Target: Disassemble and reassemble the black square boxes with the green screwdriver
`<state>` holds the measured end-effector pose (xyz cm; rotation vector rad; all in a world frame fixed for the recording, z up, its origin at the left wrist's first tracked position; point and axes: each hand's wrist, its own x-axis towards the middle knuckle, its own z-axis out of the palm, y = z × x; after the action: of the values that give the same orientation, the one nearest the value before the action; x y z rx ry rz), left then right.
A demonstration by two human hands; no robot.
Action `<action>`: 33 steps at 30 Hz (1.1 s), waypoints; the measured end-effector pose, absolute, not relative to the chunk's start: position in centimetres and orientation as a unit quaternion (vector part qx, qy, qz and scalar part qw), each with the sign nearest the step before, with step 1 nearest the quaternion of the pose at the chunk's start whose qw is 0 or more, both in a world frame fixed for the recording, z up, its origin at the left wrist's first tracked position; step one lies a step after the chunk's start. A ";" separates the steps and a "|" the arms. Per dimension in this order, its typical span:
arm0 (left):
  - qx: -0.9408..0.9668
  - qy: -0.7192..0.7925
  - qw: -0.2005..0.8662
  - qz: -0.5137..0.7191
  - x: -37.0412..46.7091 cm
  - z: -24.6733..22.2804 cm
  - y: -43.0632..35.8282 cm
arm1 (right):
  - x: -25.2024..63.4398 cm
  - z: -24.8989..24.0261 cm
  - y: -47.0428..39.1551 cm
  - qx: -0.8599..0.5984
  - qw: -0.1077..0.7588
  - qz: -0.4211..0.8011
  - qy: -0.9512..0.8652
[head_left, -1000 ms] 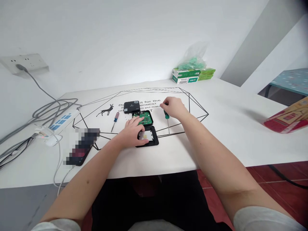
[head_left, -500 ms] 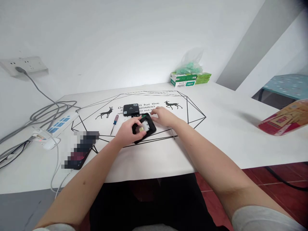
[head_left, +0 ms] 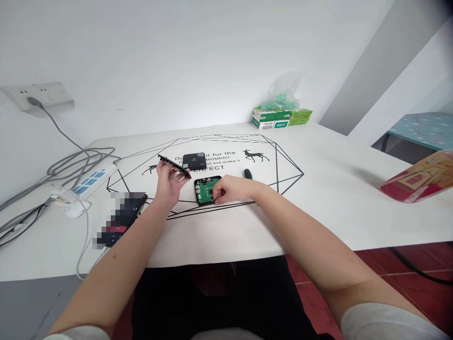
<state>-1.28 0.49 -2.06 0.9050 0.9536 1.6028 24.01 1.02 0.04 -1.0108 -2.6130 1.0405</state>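
My left hand (head_left: 170,184) grips a thin black panel (head_left: 174,166) by its edges, tilted and raised left of an opened black case. Inside that case, a green circuit board (head_left: 204,192) lies face up on the table. My right hand (head_left: 226,189) rests at the board's right side with its fingers curled in; what they hold, if anything, is hidden. Behind the board sits a closed black box (head_left: 194,161) with small labels on its top. A dark rounded object (head_left: 248,174), perhaps a tool handle, lies behind my right wrist.
A phone (head_left: 122,219) with a blurred screen lies at the left, near a white power strip (head_left: 95,182) and grey cables (head_left: 79,158). Green-and-white boxes (head_left: 271,118) under a plastic bag stand at the back. A red and tan package (head_left: 417,177) is at the right.
The black panel has been lifted off the case and moved left in my left hand, exposing the green board. My right hand has moved slightly down onto the board's right side.
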 end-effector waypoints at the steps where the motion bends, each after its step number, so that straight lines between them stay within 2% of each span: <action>1: 0.364 0.390 0.517 0.670 -1.2 -2.0 0.4 | 24.2 0.2 1.0 -0.333 0.093 0.366 -0.864; 6: 0.414 0.394 0.507 0.645 -0.7 -2.2 0.0 | 24.1 -0.1 1.8 -0.353 0.319 0.300 -0.827; 8: 0.478 0.397 0.482 0.618 -0.5 -2.4 -0.2 | 24.1 -0.6 2.3 -0.344 0.355 0.299 -0.816; 16: 0.621 0.370 0.463 0.512 -0.1 -2.8 -1.0 | 24.3 -2.0 3.0 -0.227 0.263 0.455 -0.820; 20: 0.645 0.447 0.463 0.412 -1.2 -1.8 -1.1 | 24.7 -1.9 3.0 -0.296 0.262 0.367 -0.842; 24: 0.597 0.597 0.411 0.344 -2.3 -0.7 -1.5 | 25.4 -2.1 3.6 -0.351 0.235 0.257 -0.869; 28: 0.511 0.630 0.468 0.351 -1.9 -0.2 -1.9 | 25.7 -2.5 4.1 -0.337 0.197 0.271 -0.880; 33: 0.497 0.605 0.505 0.363 -1.3 -0.2 -1.9 | 25.3 -2.1 3.8 -0.321 0.168 0.303 -0.882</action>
<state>-1.27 -1.93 -0.22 1.1993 1.4607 0.8763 25.33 3.78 -2.15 -0.9123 -2.5084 0.8617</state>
